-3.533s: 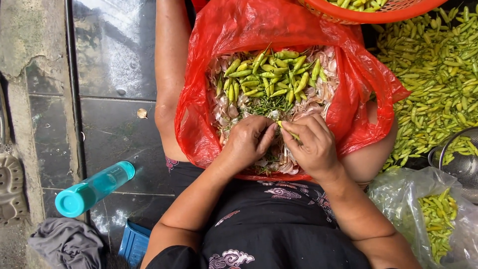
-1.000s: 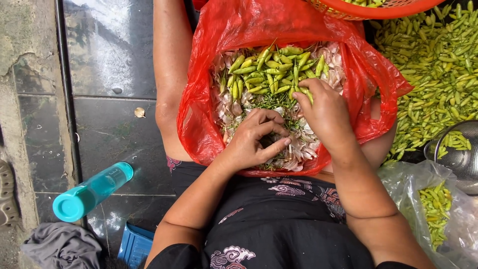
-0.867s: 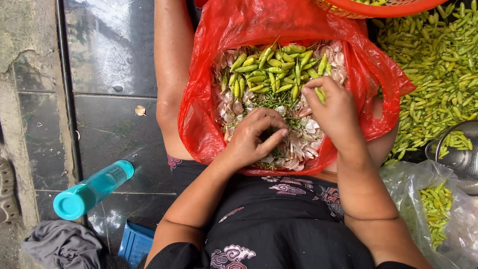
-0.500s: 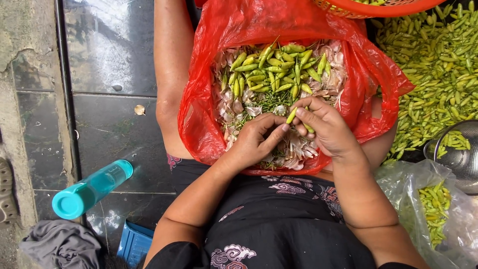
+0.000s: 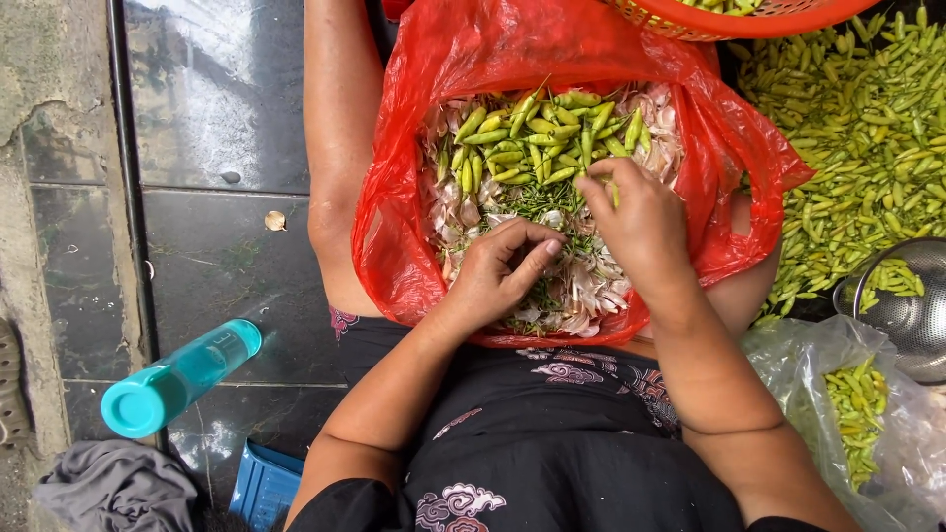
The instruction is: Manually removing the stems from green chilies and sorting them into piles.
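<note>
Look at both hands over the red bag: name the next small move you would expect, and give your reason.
Probably the right hand closes its fingers on one green chili and carries it toward the left hand. Its fingertips sit at the edge of the chili pile in the red bag, while the left hand waits, curled, over the loose stems.

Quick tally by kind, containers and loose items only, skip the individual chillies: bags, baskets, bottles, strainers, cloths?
Plastic bags: 2, red bag on the lap, clear bag at the right
Orange basket: 1
Teal bottle: 1
Metal strainer: 1
Grey cloth: 1
Blue box: 1
Total: 7
</note>
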